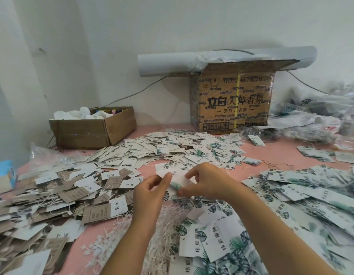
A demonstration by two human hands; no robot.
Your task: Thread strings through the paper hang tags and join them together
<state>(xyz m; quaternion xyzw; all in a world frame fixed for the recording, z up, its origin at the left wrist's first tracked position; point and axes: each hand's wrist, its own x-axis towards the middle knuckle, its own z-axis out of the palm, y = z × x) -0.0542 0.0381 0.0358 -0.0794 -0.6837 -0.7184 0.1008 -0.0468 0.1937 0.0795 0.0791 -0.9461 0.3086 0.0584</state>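
Over the middle of the pink table [110, 231], my left hand [152, 192] and my right hand [204, 181] hold a small stack of white hang tags with green leaf print [177, 180] between them. The left thumb and fingers pinch the stack's left edge, the right fingers pinch its right side. A bundle of pale strings [164, 231] lies on the table under my forearms. I cannot make out a string in either hand.
Brown and white tags [53, 197] are heaped at left, white tags [172, 147] behind the hands, leaf-print tags [303, 193] at right and near front. A small open carton [92, 127] and a tall printed carton [231, 100] stand by the wall. Plastic bags [315, 120] lie far right.
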